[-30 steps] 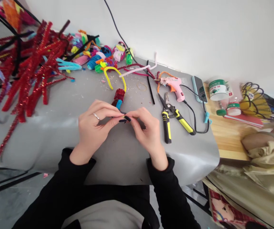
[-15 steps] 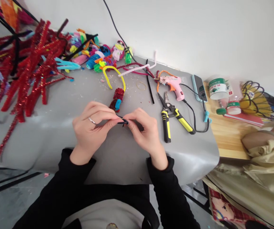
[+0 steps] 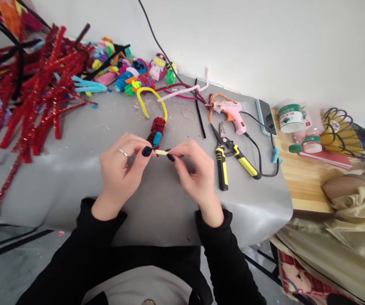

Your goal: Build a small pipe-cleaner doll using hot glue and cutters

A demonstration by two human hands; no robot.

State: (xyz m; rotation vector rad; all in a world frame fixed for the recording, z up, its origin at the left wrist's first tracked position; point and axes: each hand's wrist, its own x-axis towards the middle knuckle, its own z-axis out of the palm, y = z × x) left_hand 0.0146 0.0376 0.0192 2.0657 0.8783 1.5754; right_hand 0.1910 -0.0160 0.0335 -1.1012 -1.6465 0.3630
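Between my two hands is a short pale-yellow piece of pipe cleaner (image 3: 161,152). My left hand (image 3: 120,171) pinches its left end between thumb and fingers. At the other end, the thumb and forefinger of my right hand (image 3: 196,169) grip it, hiding that tip. Just beyond my fingertips lies a dark-red rolled pipe-cleaner figure (image 3: 159,126) with a blue patch, partly covered by my left hand. A bent yellow pipe cleaner (image 3: 150,90) curves behind it.
Pliers (image 3: 229,156) with yellow-black handles lie right of my hands, below a pink glue gun (image 3: 231,112). A phone (image 3: 266,117) rests near the right edge. Red tinsel stems (image 3: 48,89) pile up at left, beside small colourful figures (image 3: 131,76). Another person's arm (image 3: 347,188) is at far right.
My left thumb has lifted and turned so its dark nail shows. The pale-yellow piece now shows between my fingertips, where a dark bit was visible before.
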